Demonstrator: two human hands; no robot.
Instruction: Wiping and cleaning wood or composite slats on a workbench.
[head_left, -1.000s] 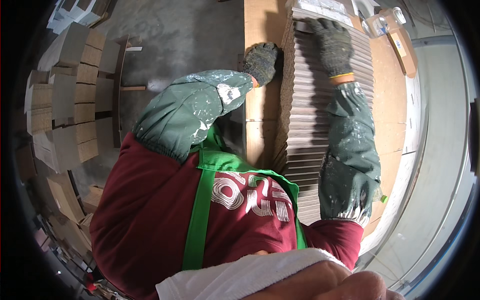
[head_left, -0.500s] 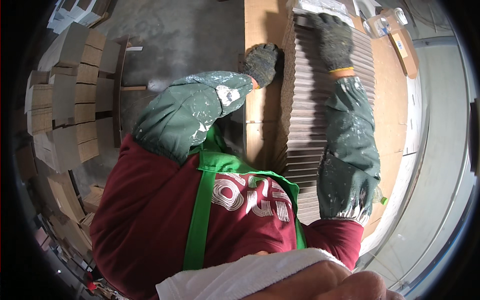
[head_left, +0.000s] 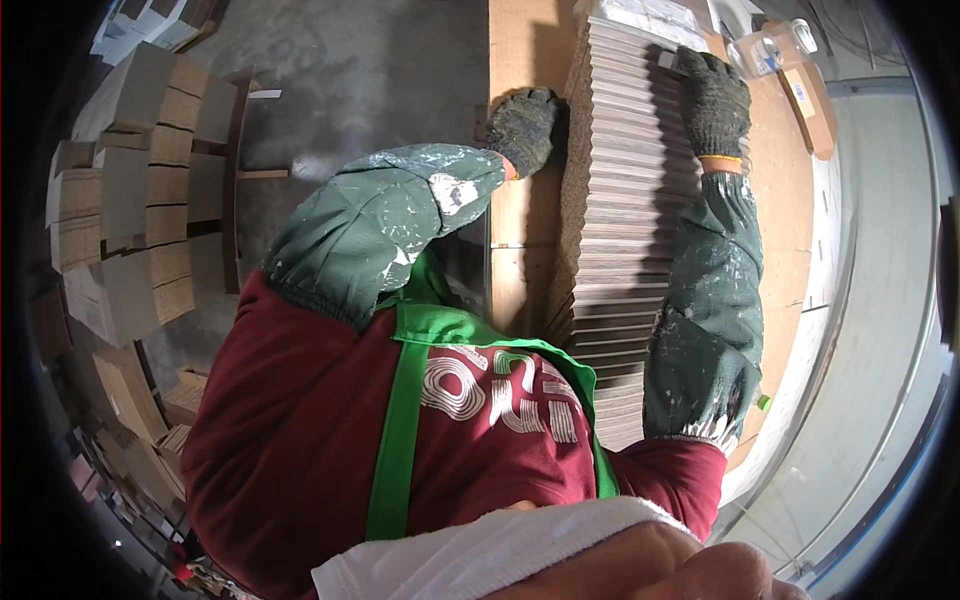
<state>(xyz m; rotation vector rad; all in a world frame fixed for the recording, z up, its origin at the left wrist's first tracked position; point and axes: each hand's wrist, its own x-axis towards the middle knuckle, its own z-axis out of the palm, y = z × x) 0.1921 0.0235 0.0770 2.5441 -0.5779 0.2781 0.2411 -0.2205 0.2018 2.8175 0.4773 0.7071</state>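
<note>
A long row of thin, grey-brown strips [head_left: 630, 180] stands packed side by side in front of me, with a zigzag left edge. My right hand [head_left: 716, 105], in a dark work glove, is at the right side of the row near its far end. Its fingers are closed on a small pale flat piece [head_left: 667, 60], whose kind I cannot make out. My left hand [head_left: 523, 130], gloved alike, rests with bent fingers over the wooden tabletop [head_left: 515, 215], left of the row. Whatever lies under those fingers is hidden.
A clear plastic jug [head_left: 770, 50] and a narrow cardboard box [head_left: 808, 110] lie at the far right. White plastic wrapping [head_left: 650, 12] sits beyond the row's far end. Stacked boards [head_left: 130, 200] stand on the floor at left. A pale panel [head_left: 885, 250] borders the right.
My right hand has moved right and slightly nearer, from the top of the strips to their right edge. The small pale piece now shows at its fingers. My left hand stays put.
</note>
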